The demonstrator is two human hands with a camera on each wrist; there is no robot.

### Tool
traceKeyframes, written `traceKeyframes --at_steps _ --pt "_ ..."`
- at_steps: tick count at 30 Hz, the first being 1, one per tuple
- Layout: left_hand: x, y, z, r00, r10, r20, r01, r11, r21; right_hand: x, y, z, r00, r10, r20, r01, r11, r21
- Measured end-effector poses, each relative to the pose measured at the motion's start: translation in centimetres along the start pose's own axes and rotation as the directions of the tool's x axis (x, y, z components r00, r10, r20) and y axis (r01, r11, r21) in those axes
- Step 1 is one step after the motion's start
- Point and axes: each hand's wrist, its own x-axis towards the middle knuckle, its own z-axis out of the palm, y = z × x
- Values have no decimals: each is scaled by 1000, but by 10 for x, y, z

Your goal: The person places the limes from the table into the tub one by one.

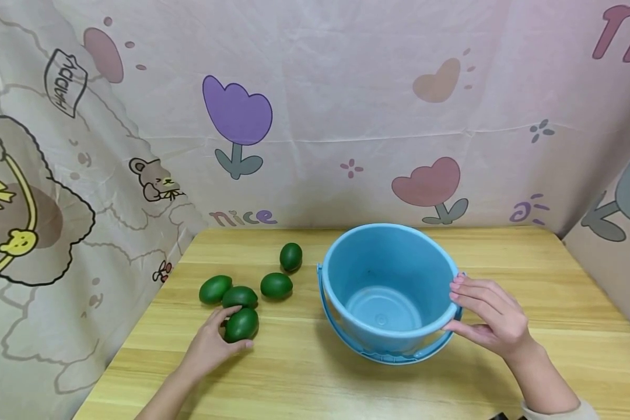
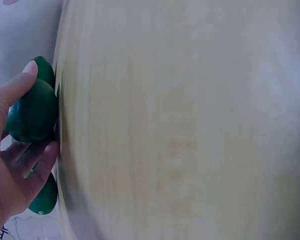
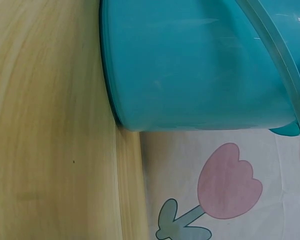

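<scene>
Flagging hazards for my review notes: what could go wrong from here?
The left hand is curled round the nearest green fruit; the neighbouring fruit behind it might get nudged and roll. The right hand holds the blue bucket on one side only, so a tug could tip it.

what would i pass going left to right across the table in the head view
three clustered green ovals with the left hand at the nearest, next green oval, farthest green oval, blue bucket, right hand at its rim
</scene>
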Motion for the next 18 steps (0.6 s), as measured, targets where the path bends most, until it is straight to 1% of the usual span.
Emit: traceKeyframes --at_steps 3,6,9,13,18 --pt "2 -2 3 1000 15 -24 -16 1000 -18 -1 0 0 1000 2 6 -2 1000 0" --pt "3 -3 5 998 38 -45 -39 999 -16 -1 1 -1 1000 3 11 -3 1000 -2" --pt "4 -4 8 997 45 -59 -46 999 -14 -1 1 -1 1000 4 15 -4 1000 -7" --pt "6 -4 9 997 45 -63 -46 999 -21 -2 1 -2 1000 5 18 -5 1000 -11" --pt "6 -1 6 998 39 -57 -40 999 -23 -2 1 -1 1000 2 8 -2 1000 -11"
